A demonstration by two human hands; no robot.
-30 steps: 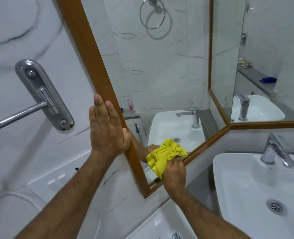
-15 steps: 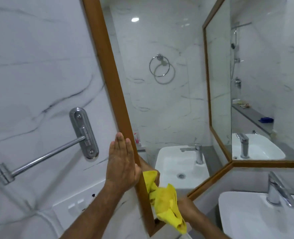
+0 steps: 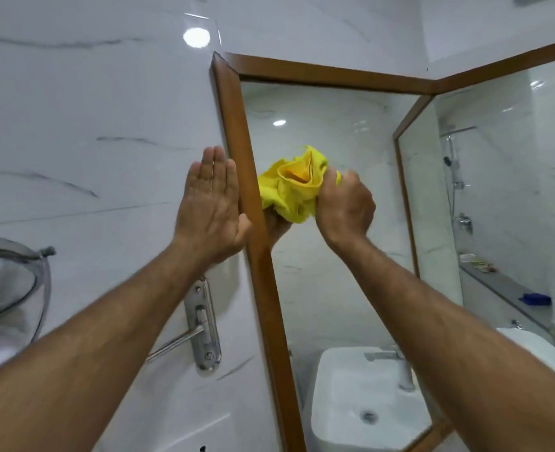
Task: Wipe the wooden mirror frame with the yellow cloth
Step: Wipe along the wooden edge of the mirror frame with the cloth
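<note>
The wooden mirror frame (image 3: pixel 237 125) runs up the left side of the mirror and across its top. My right hand (image 3: pixel 346 207) grips the bunched yellow cloth (image 3: pixel 294 184) and holds it against the glass beside the frame's left upright, about halfway up. My left hand (image 3: pixel 211 203) lies flat, fingers together and pointing up, on the marble wall, its thumb side touching the frame's outer edge. The cloth's reflection and a reflected hand show just under the cloth.
A chrome towel bar with its wall bracket (image 3: pixel 202 324) sits below my left forearm. A glass shelf (image 3: pixel 5 282) juts out at far left. The mirror reflects a white basin (image 3: pixel 360 402) and a second mirror panel (image 3: pixel 497 190) angles off at right.
Both hands have risen along the frame's left upright, from near its bottom corner to about mid-height. The view has tilted up, so the frame's top edge is now in sight.
</note>
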